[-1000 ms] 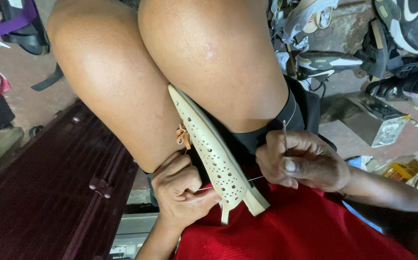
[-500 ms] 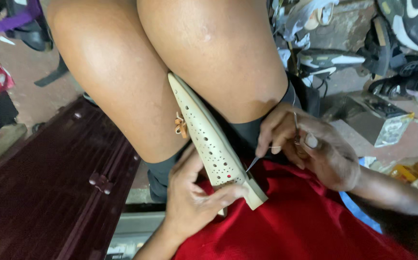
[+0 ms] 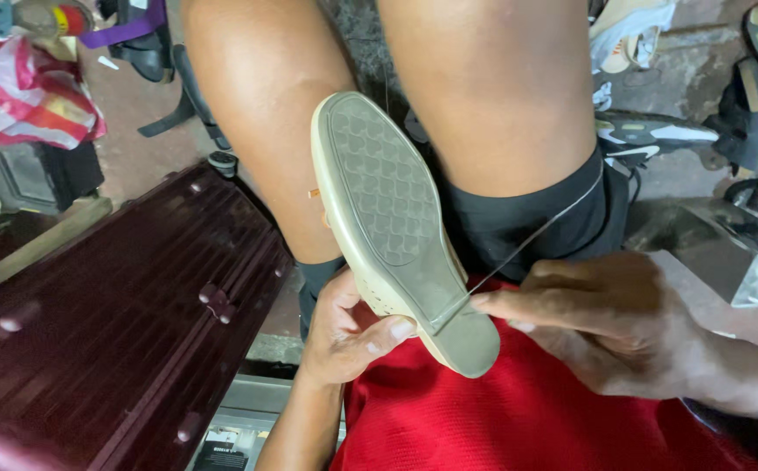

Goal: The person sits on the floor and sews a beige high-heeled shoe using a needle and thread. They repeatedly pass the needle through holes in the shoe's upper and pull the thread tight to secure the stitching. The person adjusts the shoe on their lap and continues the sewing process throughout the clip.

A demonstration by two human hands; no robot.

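Observation:
A cream flat shoe [image 3: 388, 218] lies between my bare knees, its grey patterned sole turned up toward me and its heel end over my red shirt. My left hand [image 3: 344, 336] grips the shoe's side near the heel, thumb pressed on the sole's edge. My right hand [image 3: 610, 327] is beside the heel, its fingers pinched on a thin thread [image 3: 536, 234]. The thread runs taut from the sole's edge up and to the right across my black shorts. No needle shows in my fingers.
A dark maroon ribbed case [image 3: 109, 331] fills the lower left. Several shoes and sandals [image 3: 658, 135] lie on the ground at upper right, next to a metal box [image 3: 745, 253]. A red-and-white striped bag [image 3: 26, 92] sits at upper left.
The shoe has been turned from side-on, perforated upper showing, to sole-up. My right hand moved from holding a needle upright to pulling thread out sideways. The view has come closer.

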